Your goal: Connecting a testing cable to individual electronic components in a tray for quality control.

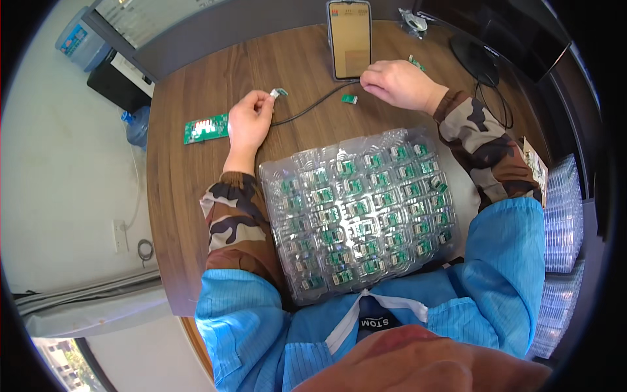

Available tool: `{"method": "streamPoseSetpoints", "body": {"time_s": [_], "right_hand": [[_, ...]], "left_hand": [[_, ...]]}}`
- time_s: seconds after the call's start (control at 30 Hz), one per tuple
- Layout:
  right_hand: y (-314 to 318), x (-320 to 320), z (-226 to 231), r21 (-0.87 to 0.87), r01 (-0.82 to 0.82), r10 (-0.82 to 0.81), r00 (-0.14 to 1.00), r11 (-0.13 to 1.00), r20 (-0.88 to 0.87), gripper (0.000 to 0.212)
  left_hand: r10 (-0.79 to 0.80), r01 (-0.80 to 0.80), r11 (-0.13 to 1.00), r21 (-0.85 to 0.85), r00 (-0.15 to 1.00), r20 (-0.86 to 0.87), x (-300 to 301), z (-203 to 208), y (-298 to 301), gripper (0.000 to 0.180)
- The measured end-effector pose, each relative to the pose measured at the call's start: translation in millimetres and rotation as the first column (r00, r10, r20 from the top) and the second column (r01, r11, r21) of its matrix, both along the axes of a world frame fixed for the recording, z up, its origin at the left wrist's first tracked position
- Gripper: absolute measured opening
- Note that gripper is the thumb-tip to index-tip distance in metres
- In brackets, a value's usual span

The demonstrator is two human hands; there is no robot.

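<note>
My left hand [250, 121] is closed in a pinch on a small circuit board [282, 92], green with a white connector. Under and beside that hand lies a larger green circuit board [198, 130] with lit red-white digits. A black cable [312, 108] runs from beside my left hand across the desk to my right hand [400, 85]. There my right fingers are closed around the cable's end, just below an upright phone [351, 42]. Between the hands a loose small green board [349, 99] lies flat. Nearer me, a clear plastic tray [273, 175] holds many similar boards in its pockets.
Behind my right hand lie another small board [417, 63] and a bagged item [414, 23]. A monitor stand [473, 60] with cables occupies the back right. Stacked clear trays [563, 215] stand at the right. The wooden desk's [179, 215] edge curves along the left.
</note>
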State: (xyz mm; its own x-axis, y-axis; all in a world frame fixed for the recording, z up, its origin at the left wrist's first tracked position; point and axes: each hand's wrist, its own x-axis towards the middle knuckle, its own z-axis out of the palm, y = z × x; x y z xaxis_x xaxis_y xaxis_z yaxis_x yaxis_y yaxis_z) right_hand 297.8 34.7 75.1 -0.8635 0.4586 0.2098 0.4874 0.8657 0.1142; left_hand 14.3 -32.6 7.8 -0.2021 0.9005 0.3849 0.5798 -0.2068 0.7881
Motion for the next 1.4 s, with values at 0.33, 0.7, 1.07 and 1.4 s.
{"method": "streamPoseSetpoints", "body": {"time_s": [0.33,0.7,1.07,1.4], "right_hand": [[5,-29,-16,-0.432,0.004,-0.034,0.997,0.902,-0.062,0.015],[-25,12,28,-0.331,0.008,-0.072,0.980,0.944,-0.183,0.015],[-172,122,39,-0.488,-0.057,-0.235,0.825,0.871,-0.514,0.016],[-252,226,47,-0.548,0.279,-0.570,0.668,0.788,-0.479,0.011]], "left_hand": [[0.006,-0.006,0.999,-0.035,1.000,-0.006,3,8,-7,0.011],[-0.067,0.069,0.997,0.041,0.997,-0.046,-7,8,-12,0.014],[-0.172,0.173,0.985,0.007,0.983,-0.058,-7,5,-2,0.018],[-0.140,0.138,0.990,-0.026,0.986,-0.088,-4,6,-5,0.016]]}}
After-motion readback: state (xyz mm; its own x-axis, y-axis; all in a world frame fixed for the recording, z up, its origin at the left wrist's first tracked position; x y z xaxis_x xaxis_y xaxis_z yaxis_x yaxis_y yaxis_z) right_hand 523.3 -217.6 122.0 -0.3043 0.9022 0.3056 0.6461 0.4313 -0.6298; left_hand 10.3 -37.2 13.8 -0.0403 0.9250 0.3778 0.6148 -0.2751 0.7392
